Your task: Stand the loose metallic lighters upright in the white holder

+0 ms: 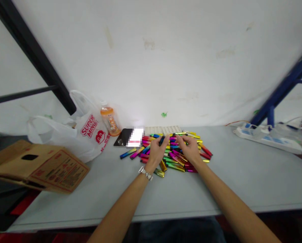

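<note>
Both of my hands are over one pile of shiny coloured sticks, which lies on the grey counter near the wall. The sticks are pink, green, gold, blue and red. They overlap so much that I cannot count them exactly; there are some dozens. About three lie a little apart at the left edge of the pile.

My left hand has its grip closed on one dark stick, held just above the far part of the pile. My right hand is just beside it with the fingers curled down, the tips close to the same stick. Whether this grip holds anything I cannot tell. There is one wristband on my left wrist.

Behind the pile is a white tray with small cells; I cannot tell if it is one piece or two. To the left of it lies one dark phone, then stands one orange bottle, upright, and beside it one white bag with red print. Further left one cardboard box lies on its side at the counter edge. Far to the right there is one white power strip.
</note>
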The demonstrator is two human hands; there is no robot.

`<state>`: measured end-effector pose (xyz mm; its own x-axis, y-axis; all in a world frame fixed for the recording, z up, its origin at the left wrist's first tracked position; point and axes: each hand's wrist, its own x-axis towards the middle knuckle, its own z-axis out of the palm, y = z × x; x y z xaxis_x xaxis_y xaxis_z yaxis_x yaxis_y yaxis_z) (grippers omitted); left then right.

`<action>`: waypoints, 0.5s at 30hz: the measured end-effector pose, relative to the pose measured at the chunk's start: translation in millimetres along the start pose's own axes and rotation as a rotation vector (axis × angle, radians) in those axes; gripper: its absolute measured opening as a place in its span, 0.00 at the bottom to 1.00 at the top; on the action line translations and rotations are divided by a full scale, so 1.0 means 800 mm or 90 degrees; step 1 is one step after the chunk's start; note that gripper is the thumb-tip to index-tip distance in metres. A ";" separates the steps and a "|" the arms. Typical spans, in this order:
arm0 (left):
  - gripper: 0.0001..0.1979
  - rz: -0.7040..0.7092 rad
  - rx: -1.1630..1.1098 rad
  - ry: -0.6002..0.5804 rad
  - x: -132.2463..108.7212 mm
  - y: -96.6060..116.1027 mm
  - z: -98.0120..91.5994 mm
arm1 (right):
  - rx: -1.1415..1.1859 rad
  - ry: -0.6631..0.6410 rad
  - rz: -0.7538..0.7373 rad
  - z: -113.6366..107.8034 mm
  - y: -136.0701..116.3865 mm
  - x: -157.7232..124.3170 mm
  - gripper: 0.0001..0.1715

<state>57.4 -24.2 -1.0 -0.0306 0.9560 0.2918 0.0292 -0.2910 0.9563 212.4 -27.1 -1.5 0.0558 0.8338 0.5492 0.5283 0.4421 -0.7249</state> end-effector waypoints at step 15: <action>0.27 -0.126 -0.122 0.003 0.002 0.000 0.005 | 0.019 -0.015 0.001 0.006 -0.007 -0.004 0.27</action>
<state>61.6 -22.9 -0.4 -0.0217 0.9949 0.0981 -0.1674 -0.1003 0.9808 205.2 -30.3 -1.3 0.0361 0.8422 0.5379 0.5032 0.4497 -0.7379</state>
